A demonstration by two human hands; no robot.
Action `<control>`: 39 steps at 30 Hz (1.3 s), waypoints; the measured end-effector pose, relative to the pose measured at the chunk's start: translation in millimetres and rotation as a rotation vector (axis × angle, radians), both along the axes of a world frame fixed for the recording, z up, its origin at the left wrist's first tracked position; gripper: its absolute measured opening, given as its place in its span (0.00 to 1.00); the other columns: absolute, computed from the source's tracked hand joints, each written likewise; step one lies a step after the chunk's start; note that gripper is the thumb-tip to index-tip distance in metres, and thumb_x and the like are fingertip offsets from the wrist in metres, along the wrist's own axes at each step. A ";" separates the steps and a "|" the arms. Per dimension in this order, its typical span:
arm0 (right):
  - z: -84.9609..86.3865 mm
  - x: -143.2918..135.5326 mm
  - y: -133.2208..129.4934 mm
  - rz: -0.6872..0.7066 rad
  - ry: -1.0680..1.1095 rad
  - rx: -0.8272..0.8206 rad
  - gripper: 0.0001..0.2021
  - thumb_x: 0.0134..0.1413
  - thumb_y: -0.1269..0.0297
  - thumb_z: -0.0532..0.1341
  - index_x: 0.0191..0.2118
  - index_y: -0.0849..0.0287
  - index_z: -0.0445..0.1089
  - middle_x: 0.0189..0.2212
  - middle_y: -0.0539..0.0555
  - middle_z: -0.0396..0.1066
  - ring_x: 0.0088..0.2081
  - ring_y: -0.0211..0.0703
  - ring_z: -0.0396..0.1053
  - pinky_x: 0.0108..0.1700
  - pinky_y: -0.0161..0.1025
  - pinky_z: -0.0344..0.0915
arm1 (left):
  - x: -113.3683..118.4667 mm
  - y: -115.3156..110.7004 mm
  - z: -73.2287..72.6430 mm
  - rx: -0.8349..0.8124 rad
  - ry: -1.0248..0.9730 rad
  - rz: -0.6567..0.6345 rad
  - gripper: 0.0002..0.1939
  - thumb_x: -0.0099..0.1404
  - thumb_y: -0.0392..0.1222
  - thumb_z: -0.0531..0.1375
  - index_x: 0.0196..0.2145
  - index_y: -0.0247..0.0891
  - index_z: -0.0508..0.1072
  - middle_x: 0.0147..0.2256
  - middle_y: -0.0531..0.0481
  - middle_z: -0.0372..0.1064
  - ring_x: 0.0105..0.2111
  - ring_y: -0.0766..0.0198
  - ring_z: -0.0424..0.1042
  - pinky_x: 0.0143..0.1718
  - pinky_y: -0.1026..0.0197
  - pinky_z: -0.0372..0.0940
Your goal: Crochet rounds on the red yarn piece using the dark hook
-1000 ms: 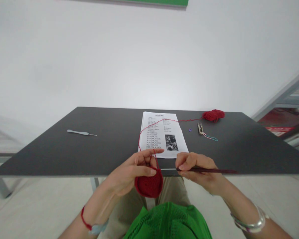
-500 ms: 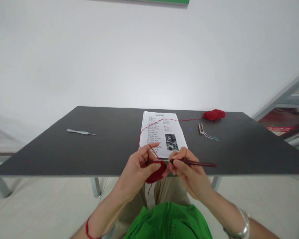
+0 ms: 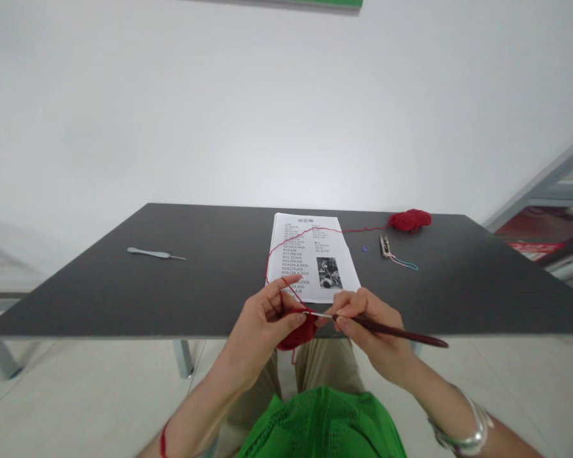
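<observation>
Hook lying aslant at the edge of the red crochet piece

Right hand (image 3: pixel 372 324) is grasping a slim crochet hook with a dark reddish-brown handle and silvery metal shaft (image 3: pixel 405 334), thumb and fingers closing near the front of the handle. Hook is pointing to the wearer's left, its tip meeting the upper edge of a small, rounded, red crocheted yarn piece (image 3: pixel 297 338). Long axis is running mostly sideways, slanting: tip end sitting farther from the wearer, butt end dropping rightward and nearer.

Left hand (image 3: pixel 255 327) is pinching the crochet piece between thumb and fingers, partly covering it, just off the front edge of the black flat-topped table (image 3: pixel 210 286). Index finger is extending, a thin red yarn strand (image 3: pixel 367 229) looping over it. Strand is crossing the white printed paper sheets (image 3: pixel 310 296) and leading to a loose red yarn ball (image 3: pixel 409 221). A short red tail is hanging below the piece.

Against half a second ago: handle is tilting more steeply, its butt reaching farther right and lower; more bare shaft is showing between right fingers and piece. Right hand is sitting slightly farther right; left hand is holding nearly the same place.
</observation>
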State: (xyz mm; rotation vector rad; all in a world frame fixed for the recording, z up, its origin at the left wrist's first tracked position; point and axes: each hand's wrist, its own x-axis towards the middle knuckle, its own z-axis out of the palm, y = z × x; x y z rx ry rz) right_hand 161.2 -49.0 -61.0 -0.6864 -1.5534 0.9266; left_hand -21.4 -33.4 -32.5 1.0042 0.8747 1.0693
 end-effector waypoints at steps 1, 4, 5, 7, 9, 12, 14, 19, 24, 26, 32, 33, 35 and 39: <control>-0.3 -1.0 -1.4 -0.032 -0.025 0.035 0.06 0.58 0.72 0.59 0.32 0.54 0.66 0.29 0.49 0.70 0.30 0.38 0.69 0.31 0.34 0.64 | 0.8 -0.6 0.2 0.009 0.003 0.017 0.26 0.49 0.30 0.66 0.48 0.34 0.71 0.24 0.58 0.71 0.25 0.71 0.70 0.29 0.68 0.62; 0.5 -5.8 -4.9 -0.137 -0.088 0.148 0.08 0.57 0.76 0.58 0.32 0.53 0.64 0.27 0.48 0.70 0.29 0.37 0.69 0.30 0.32 0.64 | 2.9 -2.1 0.1 0.051 0.026 0.061 0.25 0.50 0.30 0.65 0.47 0.34 0.70 0.23 0.59 0.71 0.25 0.71 0.70 0.28 0.68 0.62; 1.0 -7.7 -6.1 -0.171 -0.112 0.190 0.09 0.56 0.76 0.57 0.32 0.53 0.64 0.27 0.48 0.70 0.29 0.37 0.69 0.30 0.32 0.65 | 3.5 -2.4 -0.3 0.067 0.038 0.072 0.24 0.50 0.30 0.65 0.47 0.33 0.70 0.23 0.59 0.71 0.25 0.71 0.69 0.28 0.68 0.62; 1.6 -11.4 -8.9 -0.232 -0.162 0.264 0.09 0.56 0.77 0.56 0.33 0.53 0.62 0.27 0.49 0.70 0.29 0.38 0.70 0.30 0.33 0.66 | 4.5 -2.6 -1.9 0.090 0.068 0.095 0.24 0.51 0.31 0.65 0.47 0.33 0.70 0.23 0.59 0.70 0.24 0.71 0.69 0.27 0.68 0.62; 0.3 -15.2 -12.1 -0.299 -0.220 0.314 0.09 0.56 0.77 0.56 0.34 0.53 0.61 0.27 0.49 0.70 0.29 0.38 0.71 0.30 0.33 0.67 | 5.4 -2.9 -4.3 0.097 0.095 0.118 0.24 0.51 0.32 0.64 0.48 0.33 0.70 0.22 0.60 0.69 0.24 0.71 0.68 0.27 0.67 0.62; -6.9 -20.8 -15.6 -0.346 -0.332 0.404 0.10 0.56 0.78 0.55 0.36 0.53 0.60 0.28 0.50 0.70 0.30 0.38 0.72 0.30 0.33 0.68 | 7.3 -4.8 -7.1 0.096 0.143 0.154 0.25 0.52 0.34 0.65 0.49 0.31 0.70 0.22 0.60 0.68 0.24 0.70 0.67 0.28 0.67 0.63; -14.1 -23.7 -14.7 -0.327 -0.366 0.504 0.11 0.56 0.78 0.55 0.38 0.53 0.61 0.29 0.50 0.69 0.32 0.40 0.71 0.32 0.35 0.69 | 8.8 -7.0 -7.4 0.083 0.172 0.170 0.26 0.52 0.35 0.65 0.50 0.30 0.69 0.22 0.59 0.68 0.24 0.70 0.67 0.29 0.66 0.63; -24.8 -19.1 1.7 -0.261 -0.405 0.604 0.11 0.57 0.79 0.56 0.41 0.55 0.63 0.30 0.52 0.69 0.30 0.39 0.67 0.31 0.36 0.67 | 8.7 -8.5 -4.7 -0.006 0.126 0.100 0.33 0.50 0.36 0.67 0.54 0.32 0.68 0.22 0.59 0.68 0.21 0.69 0.65 0.23 0.65 0.61; -18.9 -8.8 16.4 -0.259 -0.584 0.910 0.10 0.59 0.79 0.55 0.39 0.55 0.64 0.26 0.51 0.69 0.27 0.42 0.65 0.28 0.39 0.66 | 5.5 -1.4 -7.6 -0.164 -0.070 -0.033 0.31 0.45 0.32 0.70 0.49 0.31 0.73 0.22 0.57 0.70 0.22 0.72 0.65 0.26 0.69 0.60; -18.0 -10.2 15.3 -0.318 -0.620 0.985 0.10 0.59 0.80 0.55 0.38 0.57 0.65 0.25 0.52 0.69 0.27 0.43 0.65 0.28 0.40 0.66 | 7.1 -1.1 -9.0 -0.219 -0.129 -0.027 0.30 0.45 0.32 0.70 0.48 0.31 0.73 0.23 0.56 0.70 0.22 0.73 0.65 0.26 0.69 0.60; -21.3 -18.2 1.8 -0.398 -0.644 0.866 0.08 0.58 0.79 0.55 0.40 0.61 0.66 0.30 0.59 0.74 0.32 0.46 0.70 0.32 0.43 0.71 | 14.0 -6.8 -8.4 -0.091 -0.021 0.144 0.34 0.50 0.36 0.68 0.55 0.36 0.68 0.24 0.59 0.68 0.24 0.69 0.66 0.27 0.66 0.65; -20.0 -17.7 0.3 -0.384 -0.625 0.858 0.08 0.58 0.79 0.55 0.40 0.61 0.66 0.31 0.60 0.74 0.33 0.47 0.72 0.34 0.43 0.72 | 13.9 -7.0 -8.1 -0.069 0.002 0.145 0.34 0.50 0.37 0.68 0.56 0.35 0.67 0.24 0.59 0.68 0.25 0.69 0.67 0.28 0.65 0.65; -15.1 -15.6 -1.7 -0.344 -0.577 0.840 0.09 0.58 0.80 0.55 0.41 0.60 0.65 0.33 0.61 0.75 0.35 0.46 0.73 0.35 0.42 0.74 | 12.6 -6.3 -7.9 -0.017 0.043 0.152 0.34 0.51 0.37 0.67 0.57 0.34 0.66 0.25 0.58 0.69 0.26 0.68 0.67 0.30 0.64 0.66; -3.0 -11.9 -3.8 -0.236 -0.395 0.661 0.13 0.57 0.81 0.55 0.42 0.56 0.64 0.33 0.58 0.75 0.34 0.41 0.74 0.32 0.36 0.73 | 9.0 -5.1 -7.3 0.085 0.109 0.188 0.31 0.52 0.36 0.65 0.55 0.32 0.66 0.24 0.58 0.67 0.26 0.68 0.67 0.32 0.65 0.65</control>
